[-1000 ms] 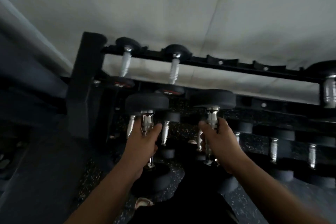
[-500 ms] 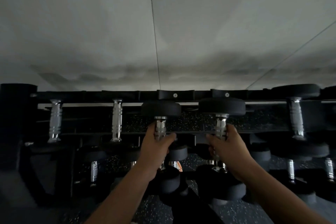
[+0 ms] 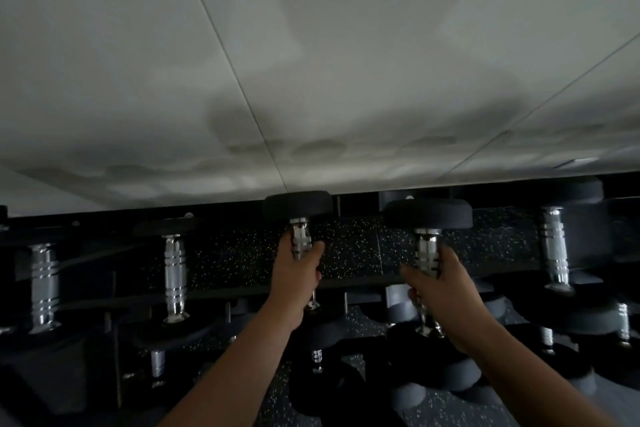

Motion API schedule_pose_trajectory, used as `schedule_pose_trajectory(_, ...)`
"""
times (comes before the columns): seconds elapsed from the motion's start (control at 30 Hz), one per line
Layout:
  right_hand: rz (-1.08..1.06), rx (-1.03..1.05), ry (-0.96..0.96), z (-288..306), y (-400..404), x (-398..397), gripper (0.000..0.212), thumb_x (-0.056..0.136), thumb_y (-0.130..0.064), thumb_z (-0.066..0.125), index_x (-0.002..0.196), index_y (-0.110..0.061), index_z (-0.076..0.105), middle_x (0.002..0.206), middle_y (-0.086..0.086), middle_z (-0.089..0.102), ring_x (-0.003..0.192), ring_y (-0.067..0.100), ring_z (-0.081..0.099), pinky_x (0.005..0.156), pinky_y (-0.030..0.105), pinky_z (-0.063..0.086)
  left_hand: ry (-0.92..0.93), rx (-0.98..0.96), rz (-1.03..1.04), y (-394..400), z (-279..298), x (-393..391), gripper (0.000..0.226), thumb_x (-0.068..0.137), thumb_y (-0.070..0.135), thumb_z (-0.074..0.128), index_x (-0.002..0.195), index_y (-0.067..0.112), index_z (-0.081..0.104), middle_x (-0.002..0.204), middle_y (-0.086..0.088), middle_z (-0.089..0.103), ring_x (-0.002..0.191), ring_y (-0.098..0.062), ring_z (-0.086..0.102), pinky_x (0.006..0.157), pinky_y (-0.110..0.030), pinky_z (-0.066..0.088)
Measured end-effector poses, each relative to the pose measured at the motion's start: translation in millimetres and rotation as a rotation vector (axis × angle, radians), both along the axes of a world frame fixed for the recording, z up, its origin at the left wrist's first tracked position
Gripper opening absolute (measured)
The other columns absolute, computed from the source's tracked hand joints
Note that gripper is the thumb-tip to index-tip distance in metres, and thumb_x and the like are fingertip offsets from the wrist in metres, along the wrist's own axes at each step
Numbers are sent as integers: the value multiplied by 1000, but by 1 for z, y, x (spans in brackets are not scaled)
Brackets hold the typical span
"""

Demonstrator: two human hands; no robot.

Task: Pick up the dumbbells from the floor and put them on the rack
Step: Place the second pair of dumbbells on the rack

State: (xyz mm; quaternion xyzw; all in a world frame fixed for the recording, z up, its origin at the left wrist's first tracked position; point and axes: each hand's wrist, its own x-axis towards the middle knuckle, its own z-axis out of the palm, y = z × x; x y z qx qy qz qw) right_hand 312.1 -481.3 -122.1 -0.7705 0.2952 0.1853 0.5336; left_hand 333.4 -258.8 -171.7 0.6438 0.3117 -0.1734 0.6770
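Note:
Each of my hands grips the chrome handle of a black dumbbell over the top tier of the dark rack (image 3: 349, 286). My left hand (image 3: 294, 284) is shut on the left dumbbell (image 3: 298, 206), whose far head reaches the rack's back rail. My right hand (image 3: 446, 298) is shut on the right dumbbell (image 3: 427, 213), its far head a little short of that rail. The near heads of both dumbbells lie below my wrists, partly hidden. I cannot tell whether either dumbbell rests on the rack.
Other dumbbells sit on the top tier: two to the left (image 3: 175, 274) and a large one to the right (image 3: 554, 246). A lower tier holds several more (image 3: 620, 319). A pale wall (image 3: 311, 62) rises behind the rack, and speckled rubber floor (image 3: 436, 406) lies below.
Both hands have carried the dumbbells up and forward toward the rack's back rail. The view has tilted up and come closer to the rack.

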Motion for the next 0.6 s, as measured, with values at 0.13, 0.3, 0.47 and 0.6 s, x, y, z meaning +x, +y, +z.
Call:
schedule_pose_trajectory(0.13,-10,-27,23,-7,-13,5,20,82,-22,72,90,-25,54,72,3,69,52,12,65,47,29,50,-12,59,-11,-6,-20,-3,24,98,21,55,121,19,51,75,-1,53,58,-9,50,53,-28,46)
schedule_pose_trajectory(0.3,-4,-85,15,-16,-24,16,21,81,-23,72,89,-26,53,77,1,69,55,7,63,47,24,46,-57,184,-72,-2,-31,-7,27,98,27,52,124,24,45,62,9,52,46,-9,48,54,-35,41)
schedule_pose_trajectory(0.47,14,-84,21,-30,-29,34,24,81,-25,71,94,-28,51,84,1,67,72,20,65,55,29,45,-71,364,-145,-8,-31,-8,30,98,33,49,115,53,34,63,-1,60,45,-17,58,47,-40,49)
schedule_pose_trajectory(0.6,49,-116,26,-43,-27,43,27,83,-24,70,101,-24,50,86,-1,65,72,16,62,54,26,40,-53,433,-199,-6,-33,-8,35,99,37,46,129,42,29,64,-3,62,45,-14,61,47,-38,52)
